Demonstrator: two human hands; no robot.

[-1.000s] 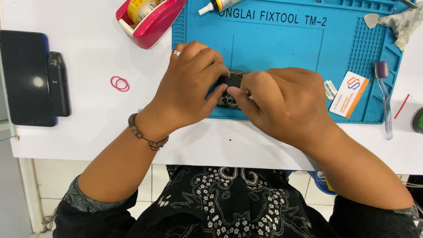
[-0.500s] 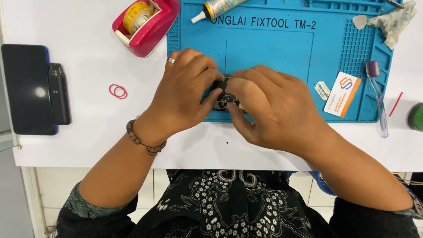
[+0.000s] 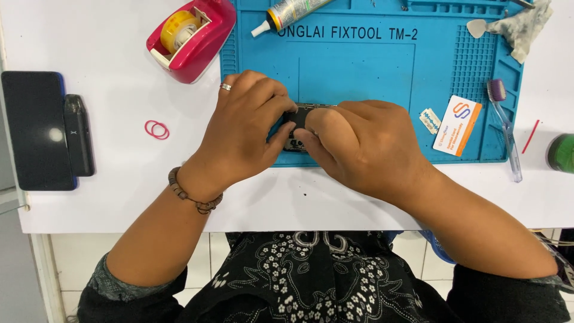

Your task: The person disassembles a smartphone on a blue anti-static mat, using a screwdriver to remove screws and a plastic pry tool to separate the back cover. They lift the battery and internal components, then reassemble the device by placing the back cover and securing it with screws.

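A small dark device (image 3: 297,119), mostly hidden, lies on the blue work mat (image 3: 359,66) near its front edge. My left hand (image 3: 242,131), with a ring and a bead bracelet, grips its left side with fingers curled over the top. From the right, my right hand (image 3: 365,146) covers the device, thumb and fingers pressed on it. Both hands meet over the device, so its shape and type cannot be made out.
A pink tape dispenser (image 3: 190,37) and a glue tube (image 3: 286,14) sit at the mat's top left. A black phone (image 3: 36,136) lies far left, red rubber bands (image 3: 157,129) nearby. A card (image 3: 457,125), razor blade (image 3: 430,119), toothbrush (image 3: 505,128) and cloth (image 3: 523,24) are on the right.
Both hands with the device shifted slightly up and left on the mat; the grip looks the same.
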